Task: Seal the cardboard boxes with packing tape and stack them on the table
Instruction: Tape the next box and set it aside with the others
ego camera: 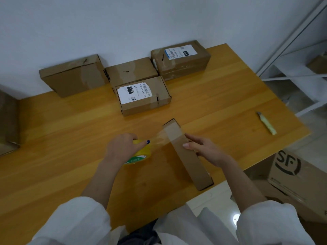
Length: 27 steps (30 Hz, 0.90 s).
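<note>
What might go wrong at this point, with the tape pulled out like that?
1. The clear tape strip, stretched in the air between the tape roll in the left hand and the narrow cardboard box, may twist or stick to itself.
2. The box seems to stand on a thin side, steadied only by the right hand. Its near end is close to the edge of the table, so a tug might tip it off.
</note>
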### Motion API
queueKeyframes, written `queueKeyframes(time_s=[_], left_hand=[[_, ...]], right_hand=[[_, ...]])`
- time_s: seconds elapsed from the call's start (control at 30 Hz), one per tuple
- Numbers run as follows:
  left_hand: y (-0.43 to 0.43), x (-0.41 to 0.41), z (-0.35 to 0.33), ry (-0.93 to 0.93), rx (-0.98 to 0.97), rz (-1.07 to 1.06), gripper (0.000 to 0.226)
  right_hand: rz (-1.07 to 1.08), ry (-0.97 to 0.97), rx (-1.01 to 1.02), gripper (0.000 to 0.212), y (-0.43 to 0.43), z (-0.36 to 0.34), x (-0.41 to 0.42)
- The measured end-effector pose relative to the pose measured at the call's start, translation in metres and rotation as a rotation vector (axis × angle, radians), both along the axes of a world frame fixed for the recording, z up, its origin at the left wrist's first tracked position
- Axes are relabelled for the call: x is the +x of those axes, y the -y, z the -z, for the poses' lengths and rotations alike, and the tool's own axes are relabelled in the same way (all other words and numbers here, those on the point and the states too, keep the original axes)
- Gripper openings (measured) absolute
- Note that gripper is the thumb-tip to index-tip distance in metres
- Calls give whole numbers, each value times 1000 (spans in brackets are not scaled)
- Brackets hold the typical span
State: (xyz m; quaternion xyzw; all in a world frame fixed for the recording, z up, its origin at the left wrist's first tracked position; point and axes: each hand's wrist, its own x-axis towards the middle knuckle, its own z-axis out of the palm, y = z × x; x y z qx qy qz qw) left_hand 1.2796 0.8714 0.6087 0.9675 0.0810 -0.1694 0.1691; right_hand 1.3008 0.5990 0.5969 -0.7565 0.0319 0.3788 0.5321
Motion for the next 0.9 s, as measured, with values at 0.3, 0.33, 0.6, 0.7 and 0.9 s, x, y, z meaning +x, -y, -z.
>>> queueKeyframes(time_s=[0.3, 0.33, 0.6, 0.7, 0.9], left_hand=[[13, 5, 2, 11, 70, 34, 59], [15, 6, 3, 12, 66, 36, 59], [21, 7, 6, 51, 8, 36, 57], [20, 6, 8, 47, -10, 32, 56], [17, 5, 6, 44, -8, 33, 57]], right_hand=[[-24, 53, 1, 87, 1, -6, -8], [-3, 48, 8, 79, 1, -8, -9], [-46, 226, -86, 47, -2, -27, -14], [-223, 629, -322, 55, -14, -29, -10], [-585, 818, -764, 81, -39, -21, -21]])
